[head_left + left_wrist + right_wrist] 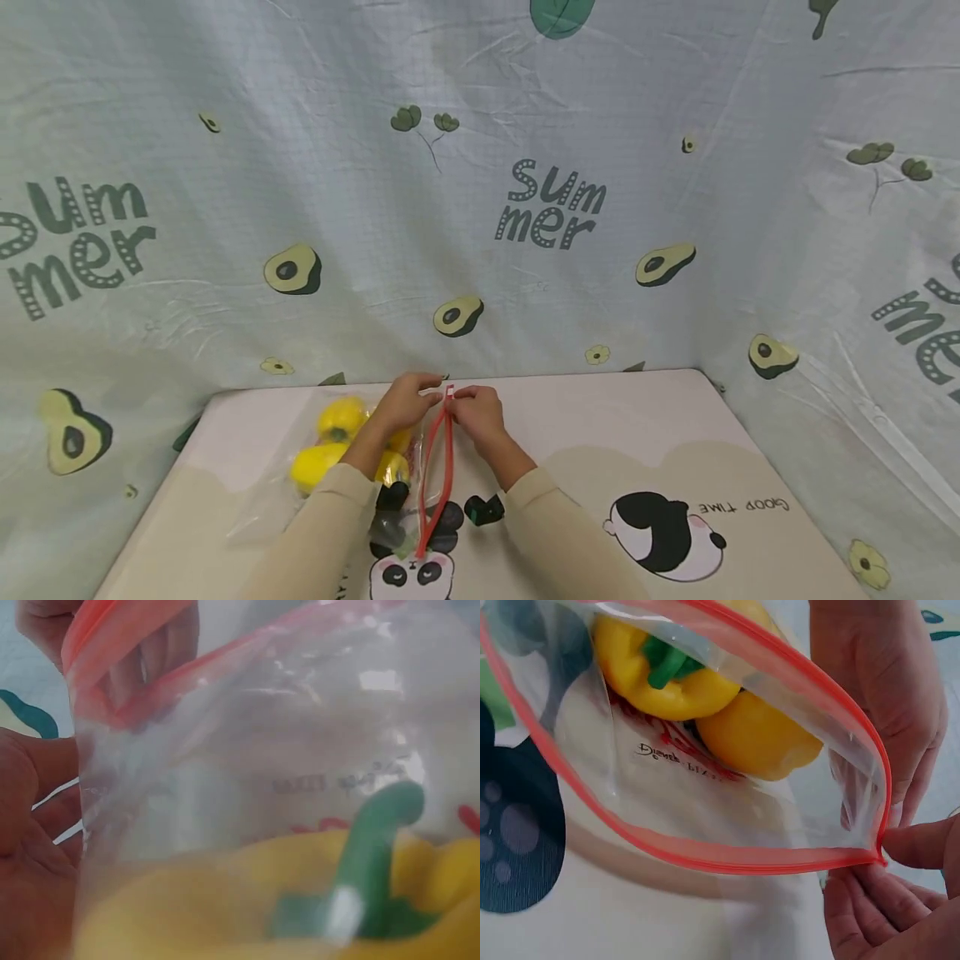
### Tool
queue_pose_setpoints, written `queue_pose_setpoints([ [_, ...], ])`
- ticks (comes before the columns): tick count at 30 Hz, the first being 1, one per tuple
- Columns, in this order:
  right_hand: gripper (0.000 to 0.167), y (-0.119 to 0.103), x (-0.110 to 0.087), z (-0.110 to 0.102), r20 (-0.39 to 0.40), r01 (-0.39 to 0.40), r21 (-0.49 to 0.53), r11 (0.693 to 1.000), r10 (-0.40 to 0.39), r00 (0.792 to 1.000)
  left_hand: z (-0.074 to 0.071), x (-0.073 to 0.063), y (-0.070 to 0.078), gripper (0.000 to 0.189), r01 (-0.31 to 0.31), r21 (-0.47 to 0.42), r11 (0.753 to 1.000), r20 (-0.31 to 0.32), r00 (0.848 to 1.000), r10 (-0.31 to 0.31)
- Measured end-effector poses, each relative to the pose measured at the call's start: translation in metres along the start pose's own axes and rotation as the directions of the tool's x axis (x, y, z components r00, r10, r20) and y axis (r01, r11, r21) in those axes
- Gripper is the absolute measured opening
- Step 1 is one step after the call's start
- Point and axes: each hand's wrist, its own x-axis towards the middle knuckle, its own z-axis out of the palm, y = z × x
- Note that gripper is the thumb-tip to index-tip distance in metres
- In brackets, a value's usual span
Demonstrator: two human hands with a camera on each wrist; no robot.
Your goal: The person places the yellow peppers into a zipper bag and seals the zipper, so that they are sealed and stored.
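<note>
A clear plastic zip bag with a red zip rim (pixel 448 467) stands with its mouth spread wide. Inside it are several yellow bell peppers (pixel 341 419); one shows its green stem (pixel 367 862) in the left wrist view. With thumb and fingers, my right hand (pixel 480 412) pinches the far corner of the red rim, seen closely in the right wrist view (pixel 907 900). Beside that corner is my left hand (pixel 405 406), its thumb and fingers apart at the bag's side edge. Part of the left hand (pixel 881 705) shows through the plastic.
The pale tabletop (pixel 570 417) carries a printed panda (pixel 412 575) and a printed dog (pixel 667 533). A hanging cloth (pixel 360 208) with avocado prints rises behind the table's back edge. Black devices (pixel 483 510) sit near the wrists.
</note>
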Motion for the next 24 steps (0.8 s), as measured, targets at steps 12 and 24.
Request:
queue_pose_setpoints([
  [12, 0.025, 0.003, 0.007, 0.009, -0.018, 0.067, 0.1, 0.993, -0.065, 0.998, 0.004, 0.005, 0.0, 0.031, 0.057, -0.06, 0.997, -0.032, 0.998, -0.059],
  [24, 0.019, 0.004, 0.009, 0.009, 0.047, 0.008, 0.114, 0.993, -0.013, 0.999, 0.006, 0.008, -0.009, 0.015, 0.069, -0.184, 0.98, -0.069, 0.994, -0.083],
])
